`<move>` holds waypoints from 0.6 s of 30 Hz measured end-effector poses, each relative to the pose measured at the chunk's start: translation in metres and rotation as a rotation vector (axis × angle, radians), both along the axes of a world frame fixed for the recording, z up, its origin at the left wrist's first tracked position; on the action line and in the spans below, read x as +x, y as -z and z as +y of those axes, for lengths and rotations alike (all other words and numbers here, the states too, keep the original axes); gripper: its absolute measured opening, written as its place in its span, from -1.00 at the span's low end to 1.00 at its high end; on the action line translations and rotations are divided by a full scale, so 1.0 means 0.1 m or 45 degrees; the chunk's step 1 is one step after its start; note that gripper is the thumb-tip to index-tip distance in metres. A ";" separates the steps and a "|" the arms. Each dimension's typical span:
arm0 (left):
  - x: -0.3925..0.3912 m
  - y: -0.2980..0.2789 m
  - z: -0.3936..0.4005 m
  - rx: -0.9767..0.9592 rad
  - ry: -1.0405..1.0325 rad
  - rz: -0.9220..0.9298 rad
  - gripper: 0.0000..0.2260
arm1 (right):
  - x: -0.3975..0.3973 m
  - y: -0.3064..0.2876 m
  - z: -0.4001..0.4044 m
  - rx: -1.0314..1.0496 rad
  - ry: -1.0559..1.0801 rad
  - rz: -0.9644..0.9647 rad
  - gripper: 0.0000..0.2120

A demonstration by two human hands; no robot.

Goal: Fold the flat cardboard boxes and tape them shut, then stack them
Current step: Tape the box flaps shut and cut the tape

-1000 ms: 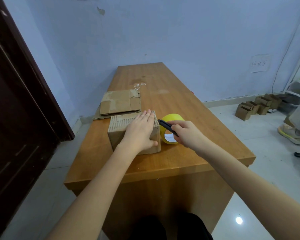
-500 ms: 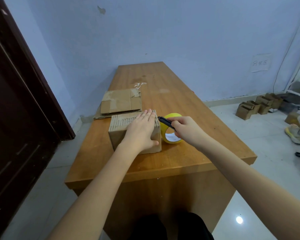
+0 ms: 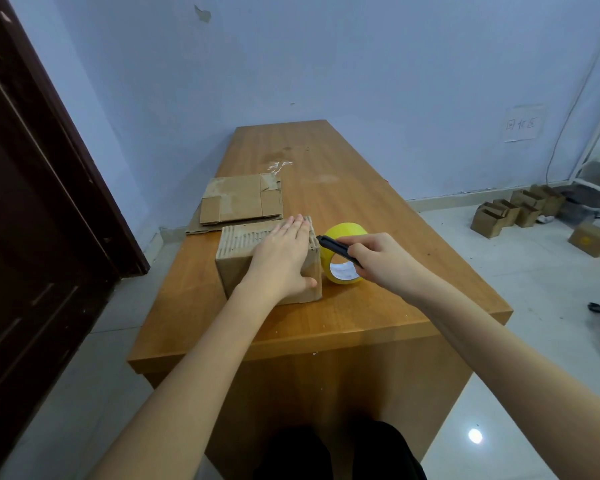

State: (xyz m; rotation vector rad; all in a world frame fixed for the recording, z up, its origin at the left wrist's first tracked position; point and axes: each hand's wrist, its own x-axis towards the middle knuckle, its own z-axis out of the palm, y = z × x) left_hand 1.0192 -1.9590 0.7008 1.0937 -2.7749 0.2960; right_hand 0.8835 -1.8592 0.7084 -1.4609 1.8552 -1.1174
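A folded box (image 3: 253,258) stands on the desk (image 3: 378,306) near its near edge, towards the left side. The left hand (image 3: 283,258) lies flat on top of the box, fingers straight and together pointing far, thumb hooked over the near face. Just right of the box, touching or almost touching it, a yellow tape roll (image 3: 343,252) stands on edge with its hole facing near. The right hand (image 3: 381,259) grips a black cutter (image 3: 338,250), fingers curled round it, its tip pointing left at the box's upper right edge, in front of the roll. Farther on the desk, behind the box, flat boxes (image 3: 241,200) lie in a low pile, with a scrap of clear tape (image 3: 279,166) beyond them. On the floor at right stand more small boxes (image 3: 513,213).
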 end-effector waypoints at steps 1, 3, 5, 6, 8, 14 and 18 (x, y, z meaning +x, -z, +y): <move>0.00 0.00 0.00 0.000 0.002 0.002 -0.06 | 0.00 0.00 0.02 -0.005 -0.006 0.008 -0.69; 0.00 0.00 -0.01 -0.002 0.003 0.004 -0.06 | 0.00 0.00 0.07 -0.014 -0.019 0.013 -0.69; 0.00 0.00 -0.01 -0.006 0.006 0.001 -0.06 | 0.00 0.00 0.14 -0.027 -0.038 0.020 -0.67; 0.01 0.01 -0.01 -0.010 0.008 0.003 -0.07 | -0.01 0.00 0.17 -0.031 -0.047 0.026 -0.67; 0.01 0.01 0.00 -0.019 0.011 0.008 -0.07 | -0.01 0.01 0.22 -0.031 -0.057 0.027 -0.69; 0.01 0.01 0.00 -0.016 0.018 0.003 -0.07 | 0.01 0.02 0.29 -0.064 -0.060 0.023 -0.64; 0.01 0.01 -0.01 -0.022 0.020 0.003 -0.06 | -0.03 0.01 0.33 -0.031 -0.015 -0.125 -0.67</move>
